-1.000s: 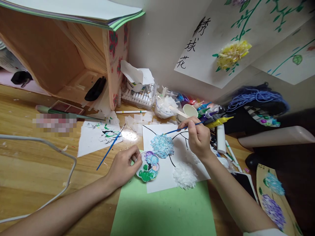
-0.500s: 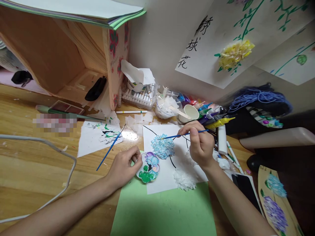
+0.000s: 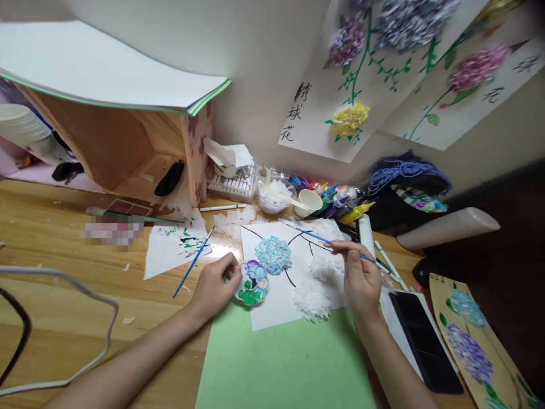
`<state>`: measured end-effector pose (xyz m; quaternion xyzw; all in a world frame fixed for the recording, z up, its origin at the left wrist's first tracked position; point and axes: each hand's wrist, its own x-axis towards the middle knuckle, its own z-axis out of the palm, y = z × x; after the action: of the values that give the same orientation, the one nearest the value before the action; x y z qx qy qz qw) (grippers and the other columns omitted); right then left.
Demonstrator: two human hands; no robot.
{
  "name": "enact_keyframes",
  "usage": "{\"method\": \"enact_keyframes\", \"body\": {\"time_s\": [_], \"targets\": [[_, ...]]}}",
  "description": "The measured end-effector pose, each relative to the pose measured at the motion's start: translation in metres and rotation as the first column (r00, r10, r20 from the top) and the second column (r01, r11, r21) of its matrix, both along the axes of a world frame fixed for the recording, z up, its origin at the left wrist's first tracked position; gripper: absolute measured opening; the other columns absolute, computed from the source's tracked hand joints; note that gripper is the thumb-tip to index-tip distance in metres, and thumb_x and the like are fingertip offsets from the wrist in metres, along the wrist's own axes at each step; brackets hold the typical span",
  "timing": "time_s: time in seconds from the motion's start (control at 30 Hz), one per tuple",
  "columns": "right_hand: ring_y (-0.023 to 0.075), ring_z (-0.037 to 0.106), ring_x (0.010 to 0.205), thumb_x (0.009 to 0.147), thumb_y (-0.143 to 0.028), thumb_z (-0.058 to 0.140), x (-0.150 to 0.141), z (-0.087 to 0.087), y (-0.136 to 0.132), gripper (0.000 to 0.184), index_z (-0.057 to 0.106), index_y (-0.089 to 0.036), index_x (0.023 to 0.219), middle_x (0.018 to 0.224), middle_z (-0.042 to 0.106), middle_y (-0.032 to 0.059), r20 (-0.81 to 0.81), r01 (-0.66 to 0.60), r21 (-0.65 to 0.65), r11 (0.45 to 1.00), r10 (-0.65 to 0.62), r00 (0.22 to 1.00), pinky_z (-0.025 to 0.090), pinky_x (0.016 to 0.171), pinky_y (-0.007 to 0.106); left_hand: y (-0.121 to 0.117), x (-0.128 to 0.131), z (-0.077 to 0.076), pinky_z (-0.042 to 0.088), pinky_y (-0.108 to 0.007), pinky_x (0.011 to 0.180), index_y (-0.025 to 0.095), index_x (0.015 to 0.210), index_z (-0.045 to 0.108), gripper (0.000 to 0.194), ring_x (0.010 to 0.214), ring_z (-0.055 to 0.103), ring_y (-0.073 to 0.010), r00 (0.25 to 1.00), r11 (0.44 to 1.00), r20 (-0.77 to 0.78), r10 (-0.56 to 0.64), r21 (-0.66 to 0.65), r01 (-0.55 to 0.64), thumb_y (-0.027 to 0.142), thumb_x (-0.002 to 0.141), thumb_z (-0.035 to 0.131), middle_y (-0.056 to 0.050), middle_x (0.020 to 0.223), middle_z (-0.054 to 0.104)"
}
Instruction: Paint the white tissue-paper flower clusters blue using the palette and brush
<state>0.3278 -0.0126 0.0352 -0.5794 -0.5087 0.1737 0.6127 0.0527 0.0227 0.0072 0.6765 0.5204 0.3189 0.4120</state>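
Note:
My right hand [image 3: 361, 275] pinches a thin blue paintbrush [image 3: 317, 237], its tip pointing left over the upper part of the white paper [image 3: 272, 309]. On that paper are black painted stems, a light-blue textured flower [image 3: 273, 255] and several white ones, such as the white flower [image 3: 313, 300] near the lower edge. My left hand [image 3: 218, 286] is closed at the left rim of a round paint palette [image 3: 252, 298], which holds green, black, purple and blue paint. The palette overlaps the paper's left edge. Part of the left fingers is hidden.
Beneath the paper lies a green sheet [image 3: 281, 363]. A second paintbrush [image 3: 193, 262] rests by a paint-smeared scrap [image 3: 164, 255]. Behind stand a paper cup [image 3: 309, 201], paint bottles [image 3: 355, 213] and a marker box [image 3: 232, 187]. A black phone [image 3: 426, 343] lies right; a white cable [image 3: 113, 321] loops left.
The brush tip has left the blue flower and is now up and to the right of it. My right hand has moved down and right. The left hand keeps its place; the camera view has shifted.

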Motion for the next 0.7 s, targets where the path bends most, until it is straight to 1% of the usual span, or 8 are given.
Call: {"method": "enact_keyframes", "body": {"time_s": [0.1, 0.2, 0.3, 0.4, 0.5, 0.6, 0.63, 0.7], "targets": [[0.0194, 0.066, 0.094, 0.093, -0.043, 0.054, 0.019, -0.018, -0.027, 0.028, 0.072, -0.023, 0.091, 0.098, 0.07, 0.0056, -0.176, 0.053, -0.053, 0.997, -0.061, 0.983, 0.051, 0.081, 0.035, 0.002, 0.0, -0.002, 0.033, -0.023, 0.053, 0.02, 0.063, 0.05, 0.019, 0.052, 0.044, -0.0109, 0.983, 0.989, 0.111, 0.149, -0.013, -0.148, 0.033, 0.075, 0.057, 0.005, 0.056, 0.048], [0.0206, 0.069, 0.096, 0.092, -0.045, 0.054, 0.032, -0.031, -0.048, 0.026, 0.07, -0.024, 0.09, 0.098, 0.069, 0.0046, -0.347, 0.082, -0.041, 0.996, -0.091, 0.934, 0.053, 0.077, 0.034, 0.005, -0.003, -0.007, 0.036, -0.023, 0.055, 0.022, 0.065, 0.046, 0.02, 0.056, 0.046, -0.0121, 0.946, 0.954, 0.148, 0.288, 0.038, -0.297, 0.037, 0.076, 0.054, 0.005, 0.058, 0.045], [0.0226, 0.07, 0.096, 0.092, -0.045, 0.05, 0.038, -0.037, -0.063, 0.028, 0.069, -0.024, 0.093, 0.097, 0.071, 0.0059, -0.398, 0.04, -0.011, 0.999, -0.041, 0.917, 0.055, 0.075, 0.036, 0.009, -0.006, -0.012, 0.036, -0.024, 0.051, 0.023, 0.068, 0.042, 0.019, 0.051, 0.046, -0.0127, 0.888, 0.9, 0.185, 0.421, 0.042, -0.435, 0.037, 0.079, 0.046, 0.005, 0.057, 0.043], [0.023, 0.07, 0.097, 0.094, -0.046, 0.045, 0.039, -0.036, -0.07, 0.032, 0.068, -0.024, 0.095, 0.1, 0.073, 0.0073, -0.407, -0.015, 0.031, 0.999, 0.027, 0.913, 0.054, 0.076, 0.036, 0.012, -0.007, -0.015, 0.036, -0.024, 0.049, 0.024, 0.067, 0.04, 0.015, 0.046, 0.046, -0.013, 0.857, 0.871, 0.196, 0.476, 0.034, -0.491, 0.033, 0.078, 0.045, 0.006, 0.053, 0.045], [0.0239, 0.067, 0.1, 0.095, -0.045, 0.043, 0.036, -0.032, -0.075, 0.034, 0.068, -0.023, 0.101, 0.105, 0.073, 0.0089, -0.288, -0.055, 0.013, 0.998, 0.056, 0.956, 0.052, 0.082, 0.039, 0.014, -0.007, -0.016, 0.037, -0.024, 0.05, 0.023, 0.067, 0.042, 0.013, 0.047, 0.05, -0.0136, 0.849, 0.862, 0.195, 0.491, 0.034, -0.506, 0.031, 0.077, 0.046, 0.006, 0.051, 0.048], [0.0253, 0.063, 0.106, 0.095, -0.042, 0.045, 0.029, -0.029, -0.082, 0.031, 0.07, -0.025, 0.104, 0.112, 0.071, 0.0091, 0.001, -0.09, -0.035, 0.995, 0.09, 0.996, 0.047, 0.092, 0.045, 0.017, -0.007, -0.017, 0.039, -0.024, 0.053, 0.023, 0.067, 0.043, 0.013, 0.049, 0.053, -0.0143, 0.857, 0.869, 0.188, 0.479, 0.036, -0.494, 0.031, 0.077, 0.046, 0.006, 0.051, 0.05], [0.0253, 0.061, 0.107, 0.095, -0.04, 0.046, 0.026, -0.028, -0.085, 0.03, 0.07, -0.026, 0.104, 0.112, 0.071, 0.0083, 0.111, -0.111, -0.035, 0.993, 0.114, 0.987, 0.046, 0.096, 0.047, 0.018, -0.007, -0.018, 0.039, -0.024, 0.054, 0.023, 0.067, 0.043, 0.014, 0.05, 0.054, -0.0145, 0.861, 0.872, 0.185, 0.474, 0.037, -0.488, 0.031, 0.077, 0.046, 0.006, 0.051, 0.05], [0.0247, 0.061, 0.106, 0.095, -0.034, 0.046, 0.019, -0.028, -0.09, 0.027, 0.069, -0.031, 0.108, 0.11, 0.072, 0.0056, 0.32, -0.179, -0.015, 0.984, 0.174, 0.931, 0.041, 0.103, 0.051, 0.019, -0.007, -0.018, 0.04, -0.025, 0.056, 0.023, 0.067, 0.043, 0.014, 0.052, 0.055, -0.0148, 0.868, 0.877, 0.177, 0.465, 0.042, -0.478, 0.031, 0.078, 0.046, 0.006, 0.051, 0.05]]}}
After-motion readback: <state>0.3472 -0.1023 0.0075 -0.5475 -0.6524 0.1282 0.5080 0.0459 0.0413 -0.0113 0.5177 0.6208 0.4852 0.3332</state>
